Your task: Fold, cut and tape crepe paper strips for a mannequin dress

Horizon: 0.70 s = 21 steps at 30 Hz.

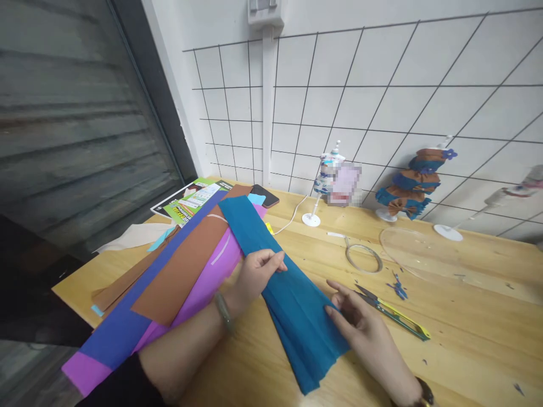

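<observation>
The grip of the left hand is narrow: its thumb and fingers come close together over the long, deep blue strip of crinkly paper, though one cannot tell if a bit of it is pinched. The grip of the right hand is wider, with a gap between thumb and first finger, and the thumb rests at the strip's right edge. The strip lies slanting on the pale wooden worktop, its far end on top of the flat brown paper sheet and the bright purple paper sheet. The hands sit at two spots along it, perhaps to keep it flat. The small snips with dark blades and yellow and green handles lie just beside the right hand, maybe to be easy to reach. The little white stand in brown and blue frills is near the white wall, perhaps to be out of the way. The white plastic box up there does not show its inside
</observation>
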Tool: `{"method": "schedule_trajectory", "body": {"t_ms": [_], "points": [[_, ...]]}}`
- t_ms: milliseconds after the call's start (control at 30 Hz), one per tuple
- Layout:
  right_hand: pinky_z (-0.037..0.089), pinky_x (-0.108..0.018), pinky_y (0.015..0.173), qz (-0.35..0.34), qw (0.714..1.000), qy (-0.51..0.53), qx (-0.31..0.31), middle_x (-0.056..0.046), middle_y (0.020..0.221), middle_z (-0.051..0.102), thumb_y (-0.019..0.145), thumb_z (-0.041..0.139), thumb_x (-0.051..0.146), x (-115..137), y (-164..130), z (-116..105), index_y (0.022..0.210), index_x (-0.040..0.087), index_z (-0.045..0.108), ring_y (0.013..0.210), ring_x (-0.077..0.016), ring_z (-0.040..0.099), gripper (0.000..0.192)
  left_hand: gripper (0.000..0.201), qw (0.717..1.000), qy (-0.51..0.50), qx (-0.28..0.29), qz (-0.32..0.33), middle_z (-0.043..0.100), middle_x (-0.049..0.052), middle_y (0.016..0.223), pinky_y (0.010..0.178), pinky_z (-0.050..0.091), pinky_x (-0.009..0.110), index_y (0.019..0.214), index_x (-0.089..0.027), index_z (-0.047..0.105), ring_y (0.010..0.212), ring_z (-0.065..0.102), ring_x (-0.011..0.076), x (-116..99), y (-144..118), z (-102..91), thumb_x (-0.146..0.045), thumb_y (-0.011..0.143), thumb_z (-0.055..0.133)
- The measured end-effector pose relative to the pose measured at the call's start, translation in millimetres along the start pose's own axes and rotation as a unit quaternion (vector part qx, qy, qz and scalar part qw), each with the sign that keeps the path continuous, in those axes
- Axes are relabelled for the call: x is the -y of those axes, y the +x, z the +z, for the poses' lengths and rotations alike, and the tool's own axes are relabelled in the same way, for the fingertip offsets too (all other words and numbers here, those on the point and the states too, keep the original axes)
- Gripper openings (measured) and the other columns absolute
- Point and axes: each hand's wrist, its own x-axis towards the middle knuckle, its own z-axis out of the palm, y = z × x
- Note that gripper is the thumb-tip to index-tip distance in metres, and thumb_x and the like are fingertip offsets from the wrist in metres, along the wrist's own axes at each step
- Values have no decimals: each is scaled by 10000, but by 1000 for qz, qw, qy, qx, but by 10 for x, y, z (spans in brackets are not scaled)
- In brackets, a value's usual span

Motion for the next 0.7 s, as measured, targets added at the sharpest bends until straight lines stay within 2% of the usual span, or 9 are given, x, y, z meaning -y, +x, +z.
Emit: {"method": "schedule_trajectory", "body": {"t_ms": [67, 167, 233, 333, 467, 567, 633, 700], "points": [[517, -234, 581, 21, 998, 56, -17, -27, 762, 640, 766, 600, 425, 40, 25, -62, 1145, 178, 576, 670, -134, 616, 453, 309, 992, 84, 34, 82, 632, 62, 739, 802, 414, 330, 678, -165, 627, 775, 567, 190, -16, -10, -20, -371, 857, 482], [533, -255, 571, 62, 994, 95, 3, -62, 838, 678, 721, 637, 470, 63, 66, -151, 1130, 187, 591, 692, -156, 634, 500, 227, 955, 210, 108, 180, 657, 90, 907, 923, 333, 388, 900, -175, 665, 935, 545, 234, -27, -29, -32, -310, 858, 487], [552, -299, 608, 92, 989, 108, 36, -93, 917, 687, 712, 639, 493, 49, 79, -181, 1151, 188, 577, 745, -180, 647, 537, 271, 926, 286, 140, 202, 646, 104, 1000, 943, 302, 408, 1042, -173, 635, 1012, 514, 256, -17, -41, -33, -297, 866, 470], [556, -361, 713, 108, 983, 128, 80, -120, 999, 678, 707, 650, 487, 17, 63, -160, 1200, 184, 540, 842, -203, 648, 589, 327, 899, 353, 155, 208, 644, 127, 1001, 901, 325, 401, 1105, -149, 607, 998, 522, 266, 7, -45, -46, -311, 891, 420], [537, -373, 800, 68, 982, 129, 120, -109, 1037, 670, 748, 635, 408, 50, -32, -56, 1250, 205, 501, 945, -203, 631, 558, 367, 886, 370, 154, 232, 615, 133, 1084, 912, 330, 395, 1200, -139, 538, 1034, 508, 255, -19, -37, -72, -180, 884, 356], [516, -349, 850, 13, 986, 75, 146, -87, 1070, 666, 768, 613, 301, 159, -135, 9, 1242, 226, 517, 996, -194, 618, 489, 480, 861, 364, 199, 295, 541, 98, 1240, 998, 256, 413, 1251, -175, 489, 1198, 387, 253, -66, -51, -64, -54, 812, 339], [499, -327, 878, -28, 984, 23, 173, -62, 1085, 665, 775, 588, 238, 245, -188, 23, 1207, 247, 551, 1006, -181, 617, 433, 486, 836, 375, 236, 324, 559, 89, 1210, 1041, 186, 429, 1222, -176, 504, 1250, 324, 248, -77, -70, -45, -30, 788, 342], [488, -316, 896, -65, 979, -25, 192, -42, 1097, 663, 782, 566, 209, 309, -211, 16, 1156, 270, 592, 1013, -176, 616, 380, 419, 813, 407, 254, 329, 614, 89, 1049, 1051, 146, 442, 1119, -169, 558, 1208, 357, 242, -65, -84, -31, -29, 782, 352]]}}
